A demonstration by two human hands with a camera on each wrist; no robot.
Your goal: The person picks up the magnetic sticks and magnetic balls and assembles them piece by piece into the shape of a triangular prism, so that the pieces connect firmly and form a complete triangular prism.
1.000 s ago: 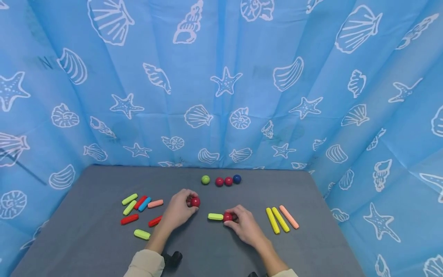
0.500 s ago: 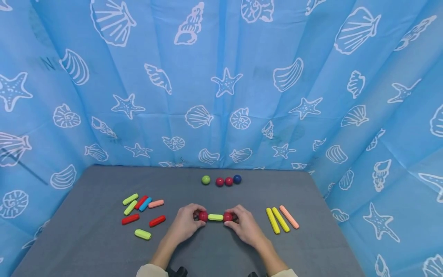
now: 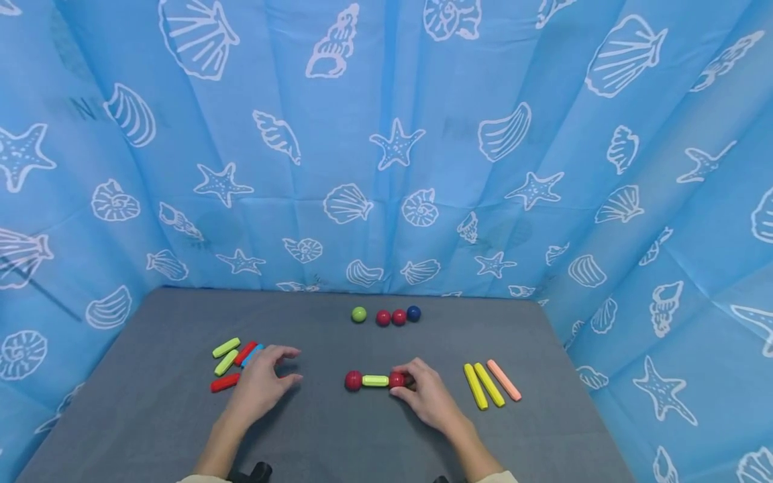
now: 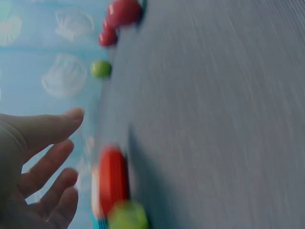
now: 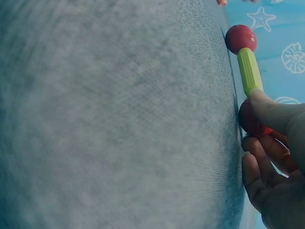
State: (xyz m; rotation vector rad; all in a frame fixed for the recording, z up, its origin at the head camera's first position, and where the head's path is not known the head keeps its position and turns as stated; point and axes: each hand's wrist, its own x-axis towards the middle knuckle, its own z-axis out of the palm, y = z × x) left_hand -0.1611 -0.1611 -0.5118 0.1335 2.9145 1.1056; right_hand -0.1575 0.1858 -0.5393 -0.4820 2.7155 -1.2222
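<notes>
My right hand (image 3: 431,396) grips the red ball (image 3: 396,380) at the right end of a short yellow-green rod (image 3: 376,380). A second red ball (image 3: 353,380) touches the rod's left end, so the three lie in a row on the grey cloth. The right wrist view shows the thumb on the gripped ball (image 5: 250,117), right at the rod's end. My left hand (image 3: 260,386) holds nothing, its thumb and fingers spread apart over the short rods at left. It hides several of them; a red rod (image 4: 113,176) shows below it in the left wrist view.
At the back stand a green ball (image 3: 359,314), two red balls (image 3: 391,317) and a blue ball (image 3: 413,313). Yellow-green rods (image 3: 226,362) and red rods (image 3: 225,383) lie at left. Two longer yellow rods (image 3: 490,384) and a pink rod (image 3: 504,380) lie right. A blue curtain (image 3: 392,221) stands behind.
My left hand brought a red ball to the rod's left end, let it go, and moved left to the short rods. My right hand keeps its grip in place.
</notes>
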